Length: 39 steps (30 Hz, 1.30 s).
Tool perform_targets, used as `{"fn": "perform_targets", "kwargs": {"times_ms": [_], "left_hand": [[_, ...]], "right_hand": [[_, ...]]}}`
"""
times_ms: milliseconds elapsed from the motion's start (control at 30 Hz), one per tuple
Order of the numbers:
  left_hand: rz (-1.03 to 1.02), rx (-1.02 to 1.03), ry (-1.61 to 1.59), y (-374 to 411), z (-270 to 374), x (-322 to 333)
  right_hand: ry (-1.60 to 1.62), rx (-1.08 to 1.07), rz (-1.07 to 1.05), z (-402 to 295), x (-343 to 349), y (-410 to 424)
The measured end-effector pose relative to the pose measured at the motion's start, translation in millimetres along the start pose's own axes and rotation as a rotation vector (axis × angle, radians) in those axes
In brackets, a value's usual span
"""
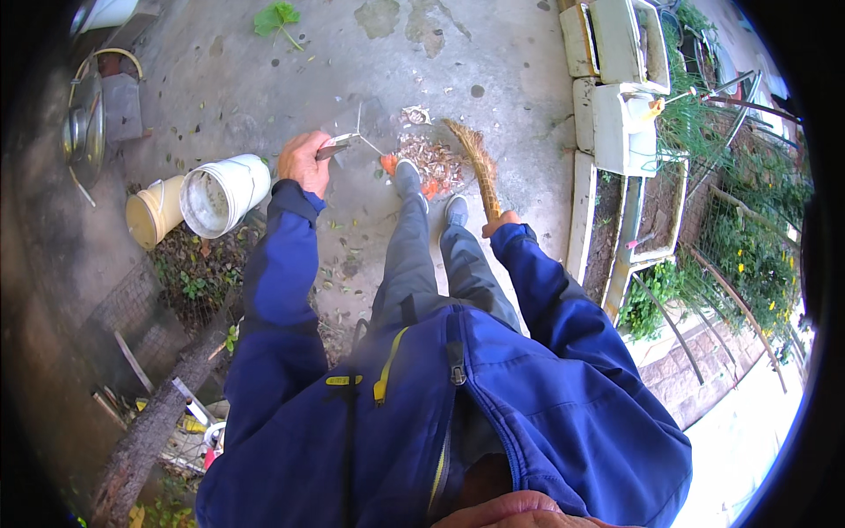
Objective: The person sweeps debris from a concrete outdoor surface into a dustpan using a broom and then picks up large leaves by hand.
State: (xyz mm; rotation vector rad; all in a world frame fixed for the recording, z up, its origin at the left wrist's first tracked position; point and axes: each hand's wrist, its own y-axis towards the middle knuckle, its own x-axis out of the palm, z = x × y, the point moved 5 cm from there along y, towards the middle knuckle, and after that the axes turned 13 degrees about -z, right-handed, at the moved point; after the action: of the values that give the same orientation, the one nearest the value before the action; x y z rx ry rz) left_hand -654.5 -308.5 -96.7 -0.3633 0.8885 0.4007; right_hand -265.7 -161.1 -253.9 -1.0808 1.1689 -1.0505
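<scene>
My left hand [307, 162] is closed around the handle of what looks like a dustpan [333, 148]. Its grey pan blends into the concrete, so its full outline is hard to make out. In my right hand [502, 222] is a short straw hand broom [480, 155], its bristle end pointing away from me and bending left. Between the two lies a heap of swept litter [436, 162], pale scraps mixed with orange pieces. The broom tip is close to the heap's right side. My left shoe [407, 178] stands at the edge of the litter.
Two plastic buckets, one white [228, 195] and one tan [155, 211], lie tilted at left. Foam planter boxes [581, 218] line the right side. A green leaf [277, 20] rests on the concrete floor [218, 86] ahead. A log [152, 422] is at lower left.
</scene>
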Motion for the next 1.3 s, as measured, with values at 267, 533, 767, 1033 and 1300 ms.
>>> {"fn": "perform_targets", "kwargs": {"times_ms": [267,533,767,1033,1300], "left_hand": [[0.019,-0.209,-0.064,15,-33,8],[0.081,-0.113,-0.077,36,-46,5],[0.062,-0.161,-0.089,35,-41,5],[0.105,-0.107,-0.094,28,-48,-2],[0.083,-0.173,-0.115,28,-48,0]], "right_hand": [[-0.065,-0.131,0.103,-53,8,30],[0.021,-0.061,-0.102,-43,30,59],[-0.058,-0.218,-0.061,-70,4,1],[-0.007,-0.180,0.051,-81,-12,14],[-0.058,-0.165,0.126,-119,-59,73]]}}
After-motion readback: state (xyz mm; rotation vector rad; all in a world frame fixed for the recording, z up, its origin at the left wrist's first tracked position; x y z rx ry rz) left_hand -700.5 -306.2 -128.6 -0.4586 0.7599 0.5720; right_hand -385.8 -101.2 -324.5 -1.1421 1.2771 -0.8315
